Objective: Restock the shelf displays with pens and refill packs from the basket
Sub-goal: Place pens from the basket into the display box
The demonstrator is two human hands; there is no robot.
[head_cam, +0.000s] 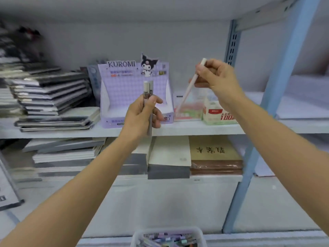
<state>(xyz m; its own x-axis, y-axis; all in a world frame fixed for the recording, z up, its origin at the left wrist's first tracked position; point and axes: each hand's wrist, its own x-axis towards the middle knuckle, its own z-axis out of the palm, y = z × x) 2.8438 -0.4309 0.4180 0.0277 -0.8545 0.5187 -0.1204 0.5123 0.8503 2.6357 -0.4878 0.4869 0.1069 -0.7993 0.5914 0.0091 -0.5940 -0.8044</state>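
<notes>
My left hand (142,114) grips two grey pens (148,90) upright in front of the purple Kuromi display box (124,86) on the middle shelf. My right hand (217,75) pinches a pale pink pen (188,90) near its top, and the pen slants down to the left toward a pink display box (188,113) to the right of the Kuromi box. At the bottom edge sits the white basket (138,234), with several coloured pens inside it.
Stacks of notebooks (49,93) fill the left of the shelf. A green and white box (217,113) stands right of the pink one. Paper pads (169,157) and a brown pack (215,157) lie on the lower shelf. A blue upright post (277,97) is at the right.
</notes>
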